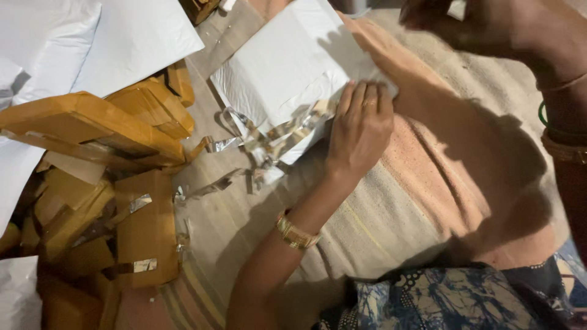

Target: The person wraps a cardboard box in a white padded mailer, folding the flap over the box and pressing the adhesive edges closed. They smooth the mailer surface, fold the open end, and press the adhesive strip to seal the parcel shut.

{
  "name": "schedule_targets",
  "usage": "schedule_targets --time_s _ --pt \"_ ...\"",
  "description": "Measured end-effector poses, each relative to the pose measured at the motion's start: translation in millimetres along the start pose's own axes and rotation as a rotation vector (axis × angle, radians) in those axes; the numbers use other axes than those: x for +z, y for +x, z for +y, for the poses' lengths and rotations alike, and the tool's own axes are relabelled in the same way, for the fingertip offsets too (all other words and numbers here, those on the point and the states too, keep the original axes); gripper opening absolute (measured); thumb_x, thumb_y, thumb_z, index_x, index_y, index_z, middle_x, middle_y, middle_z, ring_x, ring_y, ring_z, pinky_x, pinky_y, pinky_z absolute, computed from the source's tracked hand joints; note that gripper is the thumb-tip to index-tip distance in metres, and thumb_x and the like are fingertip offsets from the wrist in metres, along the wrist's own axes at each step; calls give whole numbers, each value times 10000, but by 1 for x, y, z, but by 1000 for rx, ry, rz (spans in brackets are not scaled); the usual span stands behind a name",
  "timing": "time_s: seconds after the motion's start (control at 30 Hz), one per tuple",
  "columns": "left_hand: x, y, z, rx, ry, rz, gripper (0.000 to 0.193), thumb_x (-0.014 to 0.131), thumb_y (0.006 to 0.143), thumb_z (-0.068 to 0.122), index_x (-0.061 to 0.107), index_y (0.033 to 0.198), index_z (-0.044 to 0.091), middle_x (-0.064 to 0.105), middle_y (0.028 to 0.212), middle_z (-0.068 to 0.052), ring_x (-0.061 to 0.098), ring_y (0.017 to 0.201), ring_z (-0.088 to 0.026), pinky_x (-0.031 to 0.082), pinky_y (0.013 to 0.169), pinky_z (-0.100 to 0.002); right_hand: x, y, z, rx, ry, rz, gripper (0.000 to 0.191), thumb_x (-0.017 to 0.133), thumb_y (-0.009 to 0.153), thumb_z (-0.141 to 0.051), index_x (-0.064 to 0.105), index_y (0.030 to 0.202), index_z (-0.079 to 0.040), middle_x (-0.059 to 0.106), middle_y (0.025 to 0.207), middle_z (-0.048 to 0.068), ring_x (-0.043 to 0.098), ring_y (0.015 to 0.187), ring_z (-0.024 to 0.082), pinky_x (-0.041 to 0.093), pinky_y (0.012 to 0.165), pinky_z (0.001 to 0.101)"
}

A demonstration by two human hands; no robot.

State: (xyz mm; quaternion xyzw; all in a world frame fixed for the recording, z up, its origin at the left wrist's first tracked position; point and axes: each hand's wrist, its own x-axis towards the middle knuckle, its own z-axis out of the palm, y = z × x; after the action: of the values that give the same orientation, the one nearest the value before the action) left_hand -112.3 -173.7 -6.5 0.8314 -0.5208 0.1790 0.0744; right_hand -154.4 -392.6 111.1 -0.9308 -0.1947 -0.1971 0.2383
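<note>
I am viewing the work from the head camera. My left hand (359, 129) is lying flat, palm down, with its fingers (362, 98) extended together and pressing the 4 o'clock corner of the white padded envelope (287, 61). It is not gripping anything; it is only pinning the envelope against the striped cloth (397, 208) spread underneath. My right hand (489, 27) is hovering at 1 o'clock of the frame, raised clear of the envelope, with its fingers curled around something small and pale; shadow is hiding whether they are closed on it, so I cannot tell the grip.

Crumpled clear tape strips (269, 137) are lying along the envelope's 6 o'clock edge, touching it and trailing toward 8 o'clock. A pile of brown cardboard boxes (122, 183) is sitting at 9 o'clock, well apart from both hands, with white sheets (92, 36) at 11 o'clock.

Judged step: the envelope is being held down while its lower edge is worked, with 1 hand anchoring. The next move is calling for steady downward pressure from the left hand, and for the right hand to descend to the taped edge without dragging the loose strips under the palm.
</note>
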Motion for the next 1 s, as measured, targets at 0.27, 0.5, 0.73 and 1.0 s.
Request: schedule_targets --time_s 0.27,0.5,0.73,1.0 --pt "-13 -64 -2 50 -105 241 339 585 1041 207 681 1237 -51 701 1268 -245 648 1275 -372 408 1184 -596 41 26 -31 98 -44 -276 154 701 954 -126 755 1065 -35 760 909 129 730 747 261 591 716 380" --pt "-19 -66 5 56 -132 221 364 579 1060 250 699 1239 -42 689 1302 -236 602 1334 -361 363 1225 -584 73 27 -33 140 -109 -221 140 718 946 -170 767 990 -46 747 885 139 716 782 310 571 752 429" --pt "-23 -68 5 13 -163 227 376 581 1061 233 689 1262 -66 684 1331 -243 592 1358 -351 373 1238 -525 98 29 -22 206 -309 -262 138 731 934 -273 789 1011 -174 763 863 56 711 743 270 560 698 413" --pt "-29 -67 5 0 -169 203 366 627 1050 228 672 1271 -60 679 1338 -230 576 1371 -333 371 1246 -514 108 21 -22 177 -530 -150 189 777 957 -449 807 1030 -278 730 744 -20 644 563 183 507 556 345"
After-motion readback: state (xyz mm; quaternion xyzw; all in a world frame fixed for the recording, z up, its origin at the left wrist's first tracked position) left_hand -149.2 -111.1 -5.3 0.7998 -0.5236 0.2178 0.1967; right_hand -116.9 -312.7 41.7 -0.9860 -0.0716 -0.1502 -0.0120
